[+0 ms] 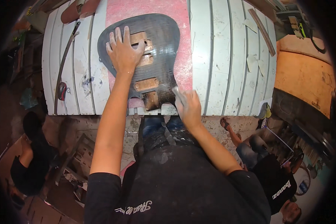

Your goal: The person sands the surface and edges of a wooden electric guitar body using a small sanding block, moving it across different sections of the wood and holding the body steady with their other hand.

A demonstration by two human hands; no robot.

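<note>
A dark grey electric guitar body (158, 35) lies flat on a dusty pink mat (184, 63). Bare wood shows in its routed cavities, and the neck pocket (150, 100) points toward me. My left hand (124, 48) rests on the broad end, fingers spread, beside the upper cavity. At the right edge near the cutaway, my right hand (189, 108) grips a folded grey piece of sandpaper (180, 96). The sandpaper is against or very close to the rim; exact contact is hard to see.
Beneath the mat is a white slatted table (220, 56). A hose-like dark strip (65, 56) lies on its left, with a brown roll (86, 9) at the far left. A wooden stick (262, 33) and paper scraps (252, 63) lie right. Two other people sit nearby, left (35, 156) and right (267, 168).
</note>
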